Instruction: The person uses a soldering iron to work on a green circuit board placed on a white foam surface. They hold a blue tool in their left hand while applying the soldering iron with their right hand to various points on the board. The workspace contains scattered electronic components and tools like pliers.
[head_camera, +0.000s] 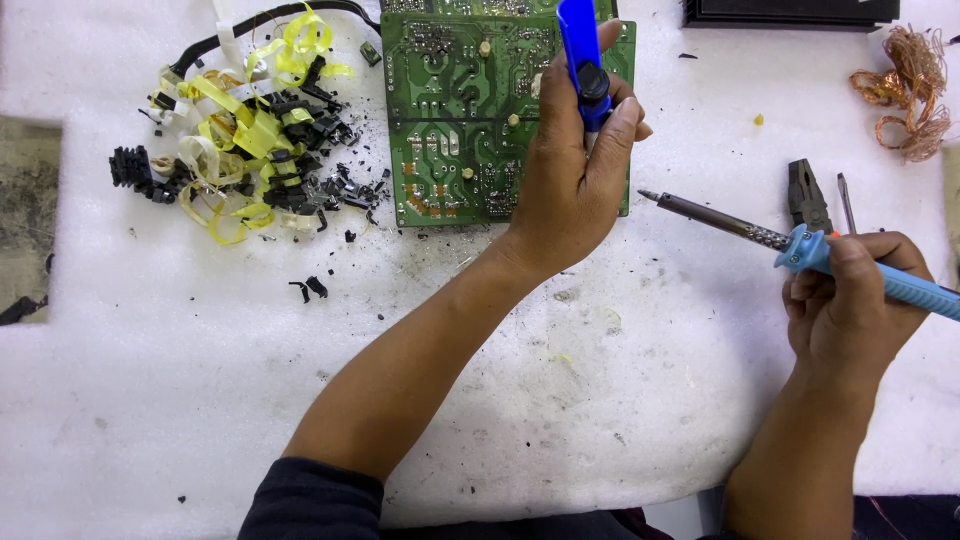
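A blue pump (580, 60) is clasped in the left hand (572, 175) over the green board (450, 110), an iron (800, 245) is gripped in the right hand (850, 300) off-board; stripped parts (250, 140) are piled further left, so desoldering is judged partly done.

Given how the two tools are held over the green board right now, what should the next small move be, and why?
Probably bring the soldering iron in the right hand leftward to the circuit board. Its tip hangs over bare foam, apart from the board, while the left hand already holds the blue pump tool upright over it.
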